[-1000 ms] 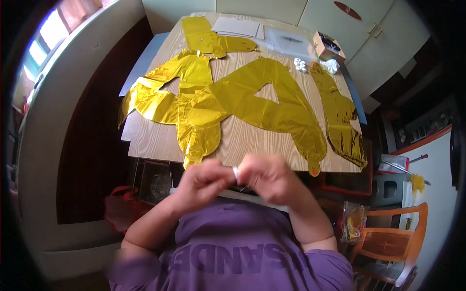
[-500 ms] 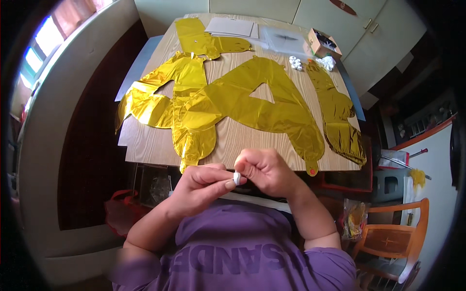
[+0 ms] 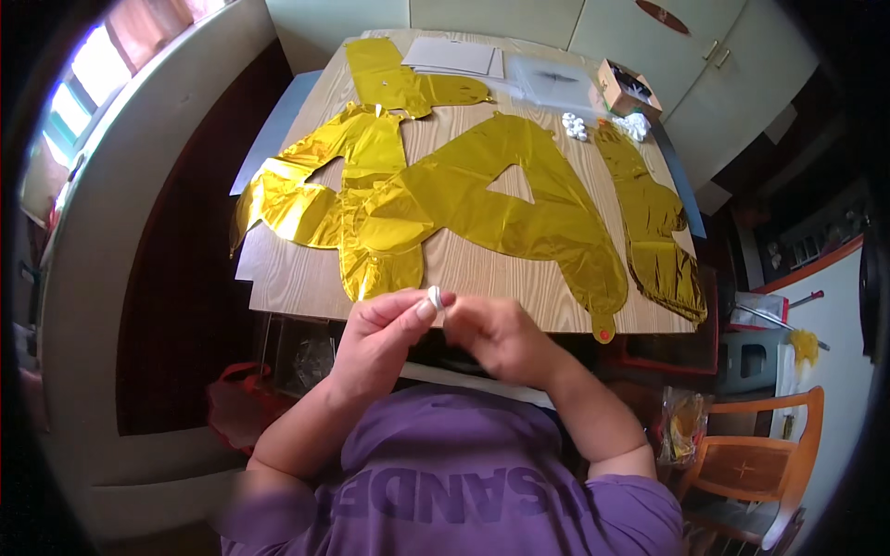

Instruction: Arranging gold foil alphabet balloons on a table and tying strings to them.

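Note:
My left hand pinches a small white coil, which looks like wound ribbon or string, between thumb and fingertips. Close beside it, my right hand has its fingers curled in, slightly blurred; whatever they may grip is hidden. Both hands are above the near edge of the table. Just beyond them lie flat gold foil balloons: an A-shaped one in the middle, overlapping a shiny crumpled one at left. A narrower gold balloon rests along the right side.
Another gold balloon lies at the far left, near grey-white sheets and a clear plastic packet. White bundles sit by a small box at the far right. A wooden chair stands to my right.
My left hand has lifted and moved slightly left with the white coil, tilting it upward. My right hand has dropped a little and curled inward. The view has shifted slightly.

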The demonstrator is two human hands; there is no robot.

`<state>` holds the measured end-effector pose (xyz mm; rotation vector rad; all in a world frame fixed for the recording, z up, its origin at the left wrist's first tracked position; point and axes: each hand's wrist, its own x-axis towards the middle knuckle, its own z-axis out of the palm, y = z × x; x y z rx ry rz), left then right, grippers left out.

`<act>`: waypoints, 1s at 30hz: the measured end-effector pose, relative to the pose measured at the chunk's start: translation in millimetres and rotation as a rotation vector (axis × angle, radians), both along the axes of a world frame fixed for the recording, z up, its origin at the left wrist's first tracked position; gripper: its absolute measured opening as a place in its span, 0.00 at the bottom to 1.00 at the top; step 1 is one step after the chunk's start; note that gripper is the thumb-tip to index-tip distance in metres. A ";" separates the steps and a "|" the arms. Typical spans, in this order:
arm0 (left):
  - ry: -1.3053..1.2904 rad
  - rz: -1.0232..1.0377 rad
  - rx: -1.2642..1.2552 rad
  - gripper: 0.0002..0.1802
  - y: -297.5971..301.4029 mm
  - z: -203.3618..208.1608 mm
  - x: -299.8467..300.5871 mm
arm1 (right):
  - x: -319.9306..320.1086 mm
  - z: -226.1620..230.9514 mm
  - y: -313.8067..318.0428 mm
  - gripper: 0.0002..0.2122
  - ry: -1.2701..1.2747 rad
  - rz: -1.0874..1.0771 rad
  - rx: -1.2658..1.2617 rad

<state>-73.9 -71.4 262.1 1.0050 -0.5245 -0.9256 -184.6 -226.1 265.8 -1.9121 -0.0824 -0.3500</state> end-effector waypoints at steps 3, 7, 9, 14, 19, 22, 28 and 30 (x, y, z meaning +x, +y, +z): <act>-0.038 0.050 0.089 0.12 -3.3 -4.1 -6.2 | -3.1 16.4 3.9 0.06 -0.121 -0.020 -0.080; -0.037 -0.177 0.091 0.13 5.2 -5.2 -11.7 | 6.6 25.4 -15.5 0.06 -0.066 -0.072 -0.020; 0.137 -0.104 -0.007 0.13 -0.6 -1.3 -12.5 | 9.4 -2.9 -15.7 0.07 0.012 -0.029 0.213; -0.093 0.053 0.115 0.14 -2.5 -15.6 -6.3 | -6.7 -3.6 12.8 0.06 -0.139 -0.034 -0.155; -0.099 -0.168 0.141 0.13 8.1 -5.1 -19.6 | 5.1 17.8 -17.7 0.05 -0.195 -0.200 -0.154; -0.011 -0.151 0.149 0.11 10.8 -3.4 -19.4 | -2.0 3.8 -19.9 0.04 -0.057 -0.240 -0.184; 0.043 -0.231 0.112 0.13 13.8 -1.8 -15.9 | -22.2 6.4 -13.1 0.17 -0.019 0.015 0.463; 0.115 -0.240 0.056 0.12 13.3 -1.8 -15.5 | -22.6 8.3 -7.3 0.15 -0.004 0.073 0.398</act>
